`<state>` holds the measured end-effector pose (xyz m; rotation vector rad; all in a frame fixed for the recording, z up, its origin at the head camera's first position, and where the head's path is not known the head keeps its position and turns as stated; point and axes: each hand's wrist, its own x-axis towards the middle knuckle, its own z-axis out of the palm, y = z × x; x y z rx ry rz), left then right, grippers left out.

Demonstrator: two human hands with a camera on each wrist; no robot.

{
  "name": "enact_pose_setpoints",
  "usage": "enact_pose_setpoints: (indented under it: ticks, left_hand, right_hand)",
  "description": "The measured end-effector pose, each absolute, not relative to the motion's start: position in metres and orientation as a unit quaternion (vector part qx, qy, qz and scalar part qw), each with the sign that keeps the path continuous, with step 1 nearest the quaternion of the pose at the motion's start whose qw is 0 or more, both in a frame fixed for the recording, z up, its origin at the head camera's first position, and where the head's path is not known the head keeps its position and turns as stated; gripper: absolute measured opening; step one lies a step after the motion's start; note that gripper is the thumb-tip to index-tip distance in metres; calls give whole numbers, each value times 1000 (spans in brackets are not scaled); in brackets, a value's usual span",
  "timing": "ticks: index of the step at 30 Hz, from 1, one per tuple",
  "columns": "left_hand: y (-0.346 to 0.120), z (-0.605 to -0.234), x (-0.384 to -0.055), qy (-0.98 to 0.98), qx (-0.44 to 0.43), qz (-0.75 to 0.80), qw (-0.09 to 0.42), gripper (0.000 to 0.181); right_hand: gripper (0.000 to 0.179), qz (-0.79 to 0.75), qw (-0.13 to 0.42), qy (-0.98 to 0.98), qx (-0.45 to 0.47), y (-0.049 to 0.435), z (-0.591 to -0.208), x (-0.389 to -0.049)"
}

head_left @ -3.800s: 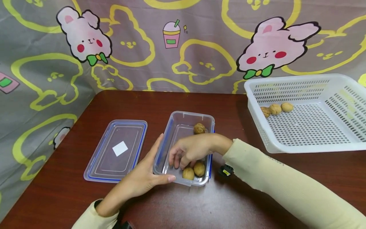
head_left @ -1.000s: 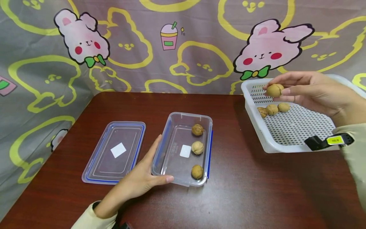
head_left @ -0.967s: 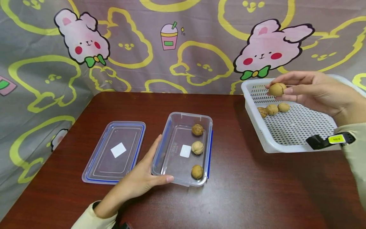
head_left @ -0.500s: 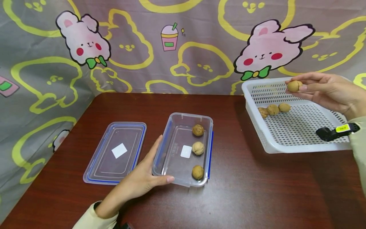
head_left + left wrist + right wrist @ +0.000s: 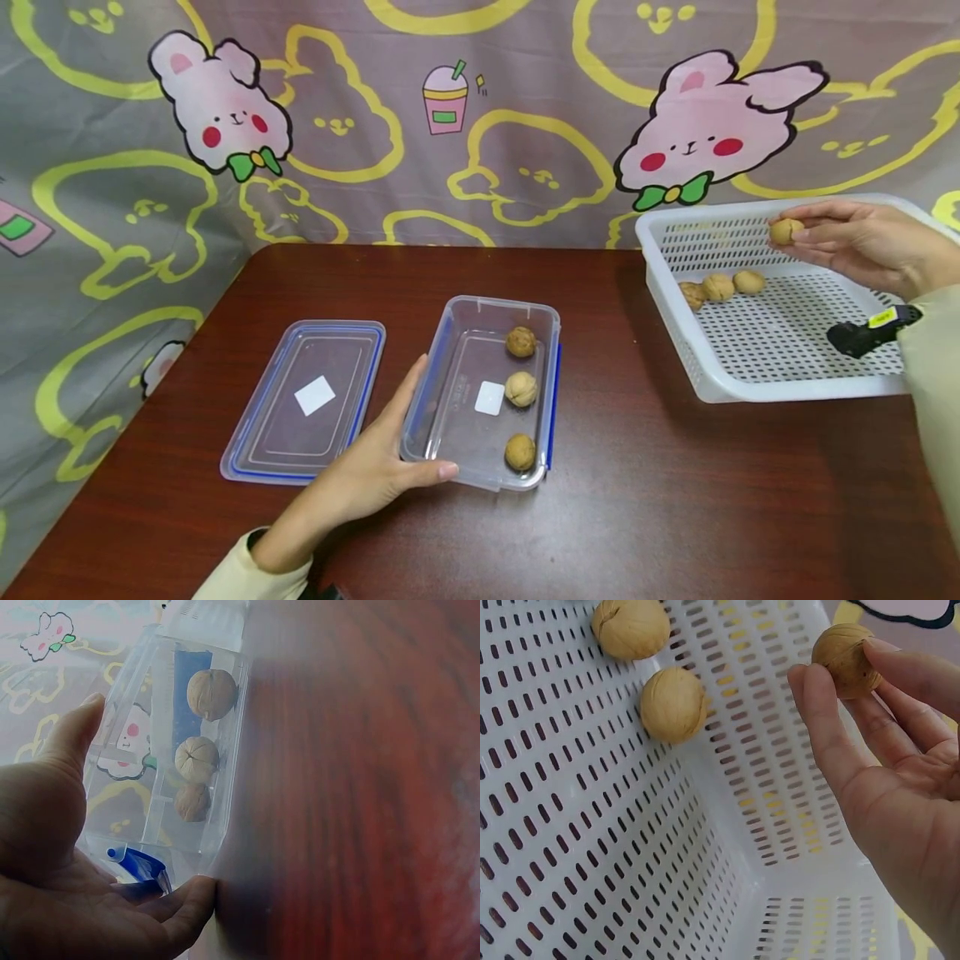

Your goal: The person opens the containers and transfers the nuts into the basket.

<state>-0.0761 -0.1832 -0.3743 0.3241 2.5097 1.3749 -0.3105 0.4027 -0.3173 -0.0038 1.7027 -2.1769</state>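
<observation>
In the head view my left hand grips the near left corner of a clear plastic container, thumb along its front rim and fingers along its left side. Three walnuts stand in a row inside, along the right wall; the left wrist view shows the same walnuts. My right hand pinches another walnut between thumb and fingertips, raised over the white perforated basket. The right wrist view shows this held walnut near the basket's wall. Three more walnuts lie at the basket's left side.
A clear lid with a blue seal and a white square sticker lies left of the container. All of it sits on a dark red-brown table. Behind hangs a patterned curtain with rabbit drawings.
My right hand was down inside the container at first. It then showed over the basket with a walnut, and has since moved farther right. The left hand stays on the container.
</observation>
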Motion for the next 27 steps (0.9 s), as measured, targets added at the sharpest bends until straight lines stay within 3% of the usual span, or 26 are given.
enact_pose_setpoints:
  ticks: [14, 27]
  left_hand:
    - [-184, -376, -76, 860, 117, 481, 127, 123]
    - [-183, -376, -77, 858, 107, 485, 133, 125]
  right_hand:
    - [43, -740, 182, 648, 8, 403, -327, -316]
    - [48, -486, 234, 842, 26, 407, -326, -315]
